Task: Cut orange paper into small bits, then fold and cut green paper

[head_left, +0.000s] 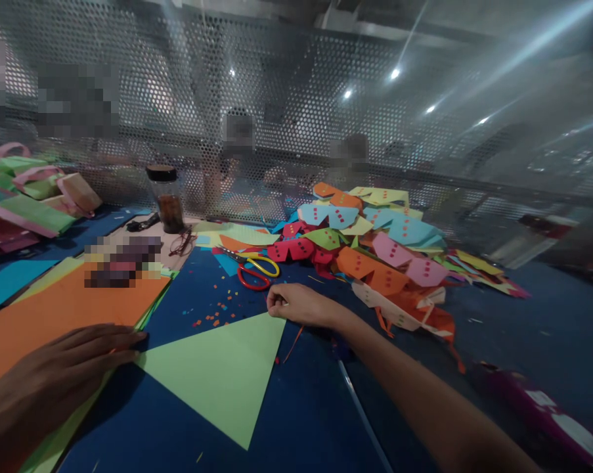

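A pale green paper triangle (220, 374) lies on the dark blue table with one point toward me. My right hand (296, 304) is closed at its upper right corner, pinching the paper's tip. My left hand (87, 361) lies flat with fingers stretched out on the stack of orange paper (94, 305), its fingertips next to the triangle's left corner. Just above my right hand are scissors (254, 270) with one red and one yellow handle. Small orange paper bits (216, 315) are scattered between the hands.
Folded colourful paper pieces (375, 249) are heaped at the back right. A lidded jar (168, 203) stands at the back left near paper bags (30, 197). A purple case (542, 410) lies at the right. Behind runs a perforated metal screen (286, 98).
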Demonstrator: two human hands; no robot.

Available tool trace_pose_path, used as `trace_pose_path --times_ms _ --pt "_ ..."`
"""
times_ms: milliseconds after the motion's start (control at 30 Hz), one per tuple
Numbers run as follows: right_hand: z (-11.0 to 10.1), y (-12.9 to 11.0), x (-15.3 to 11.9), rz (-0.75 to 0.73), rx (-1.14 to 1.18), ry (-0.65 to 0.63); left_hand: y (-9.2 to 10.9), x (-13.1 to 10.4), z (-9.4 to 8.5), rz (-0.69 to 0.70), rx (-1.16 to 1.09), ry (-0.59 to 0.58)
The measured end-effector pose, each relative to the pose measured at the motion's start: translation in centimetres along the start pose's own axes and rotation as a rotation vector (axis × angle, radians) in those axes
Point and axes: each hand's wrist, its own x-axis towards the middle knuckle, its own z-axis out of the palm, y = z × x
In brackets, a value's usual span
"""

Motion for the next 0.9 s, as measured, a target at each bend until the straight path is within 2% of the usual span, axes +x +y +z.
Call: trace_pose_path --times_ms 633,900 --pt "-0.1 0.0 0.0 -0.006 -0.003 -0.004 -0.6 -1.3 0.3 -0.008 0.031 0.006" --pt "-0.1 -0.1 -0.1 -0.006 -0.006 -0.004 -0.3 -1.4 0.1 -0.021 0.009 0.008"
